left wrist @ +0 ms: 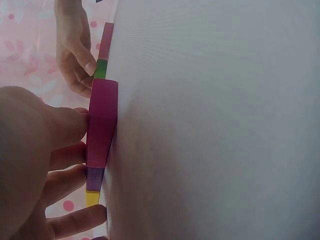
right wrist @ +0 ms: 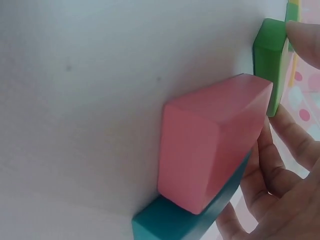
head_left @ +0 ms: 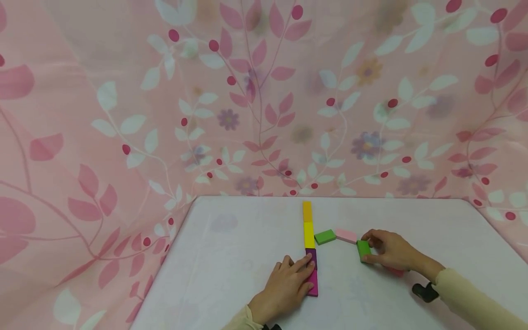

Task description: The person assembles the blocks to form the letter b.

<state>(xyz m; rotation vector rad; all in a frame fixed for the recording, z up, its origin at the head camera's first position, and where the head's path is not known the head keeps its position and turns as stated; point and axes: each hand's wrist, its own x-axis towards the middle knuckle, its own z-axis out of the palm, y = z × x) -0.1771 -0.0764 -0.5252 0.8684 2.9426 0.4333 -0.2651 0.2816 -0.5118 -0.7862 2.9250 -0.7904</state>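
Right hand [head_left: 389, 250] fingers curled round a green block [head_left: 364, 250], pinching it on the table [head_left: 231, 256]; its long axis runs near-to-far. Left hand [head_left: 284, 286] fingers straight, resting against the magenta block [head_left: 314, 280], nearest in an end-to-end line running away: purple, yellow [head_left: 309, 234], orange. Nearby: second green block [head_left: 325, 236], pink block [head_left: 346, 236]. Flat, smooth, matte rectangles.
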